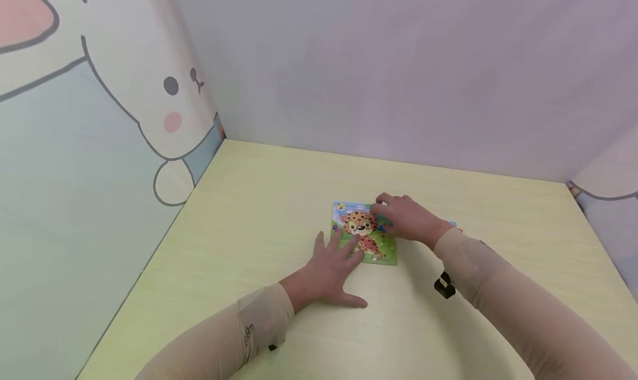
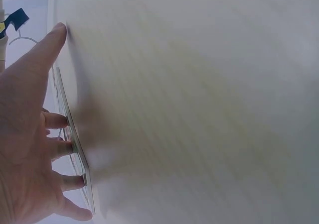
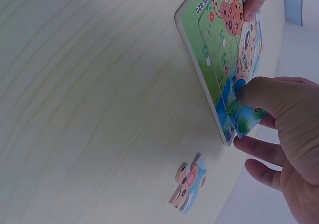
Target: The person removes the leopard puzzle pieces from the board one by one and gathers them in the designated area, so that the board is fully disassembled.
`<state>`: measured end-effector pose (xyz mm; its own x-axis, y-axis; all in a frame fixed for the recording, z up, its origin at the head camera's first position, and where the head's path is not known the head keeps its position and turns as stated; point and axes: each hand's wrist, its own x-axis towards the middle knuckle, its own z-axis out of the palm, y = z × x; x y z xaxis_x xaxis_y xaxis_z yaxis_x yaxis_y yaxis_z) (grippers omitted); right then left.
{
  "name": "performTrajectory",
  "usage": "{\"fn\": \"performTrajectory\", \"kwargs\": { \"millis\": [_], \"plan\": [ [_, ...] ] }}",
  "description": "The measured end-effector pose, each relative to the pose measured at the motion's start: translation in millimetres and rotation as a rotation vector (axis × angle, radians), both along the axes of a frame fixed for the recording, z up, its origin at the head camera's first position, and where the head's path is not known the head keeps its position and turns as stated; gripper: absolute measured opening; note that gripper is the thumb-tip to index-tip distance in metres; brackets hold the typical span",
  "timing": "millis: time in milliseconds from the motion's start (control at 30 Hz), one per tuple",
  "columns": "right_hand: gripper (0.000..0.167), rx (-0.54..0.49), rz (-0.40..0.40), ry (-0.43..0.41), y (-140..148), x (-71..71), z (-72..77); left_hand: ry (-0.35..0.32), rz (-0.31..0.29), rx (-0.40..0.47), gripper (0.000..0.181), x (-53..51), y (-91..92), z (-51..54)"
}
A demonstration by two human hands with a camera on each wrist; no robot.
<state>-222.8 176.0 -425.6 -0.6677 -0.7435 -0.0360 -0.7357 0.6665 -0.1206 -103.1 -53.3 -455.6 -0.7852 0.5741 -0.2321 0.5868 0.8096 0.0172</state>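
A jigsaw board [image 1: 389, 252] with a spotted leopard cub picture lies flat on the table. My left hand [image 1: 330, 269] is spread over its lower left, fingertips resting on the board and thumb out on the table. At the upper right corner, my right hand [image 1: 411, 216] pinches a blue and green puzzle piece [image 3: 245, 119] between thumb and fingers. That piece sits over the board's corner, slightly raised at its outer edge. A loose puzzle piece [image 3: 190, 184] with part of a spotted face lies on the table beside the board, mostly hidden by my right wrist in the head view.
The pale wooden table [image 1: 249, 203] runs back to a plain light wall [image 1: 374, 81]. On the left stands a panel with a cartoon animal [image 1: 164, 108]. A black strap end [image 1: 444, 286] hangs beneath the right sleeve.
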Motion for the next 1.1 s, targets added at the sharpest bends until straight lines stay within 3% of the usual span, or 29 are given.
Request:
{"fn": "performTrajectory", "kwargs": {
  "millis": [333,467,633,833,1100],
  "plan": [
    [0.021,-0.149,-0.034,0.027,7,-1.1,-2.7,-0.008,-0.005,0.000,0.105,-0.4,-2.1,1.5],
    [0.021,-0.161,-0.079,-0.025,8,1.6,0.2,-0.010,-0.008,0.007,0.105,-0.4,-2.9,-0.2],
    [0.027,-0.173,-0.199,-0.135,20,5.5,18.0,-0.007,-0.013,0.013,0.106,-0.4,-3.7,-0.8],
    [0.033,-0.160,-0.312,-0.194,63,5.8,36.1,-0.008,-0.014,0.022,0.105,-0.6,-4.0,-0.3],
    [0.031,-0.072,-0.392,-0.227,132,7.7,29.3,-0.016,-0.006,0.035,0.105,0.3,-5.9,0.8]
  ]
}}
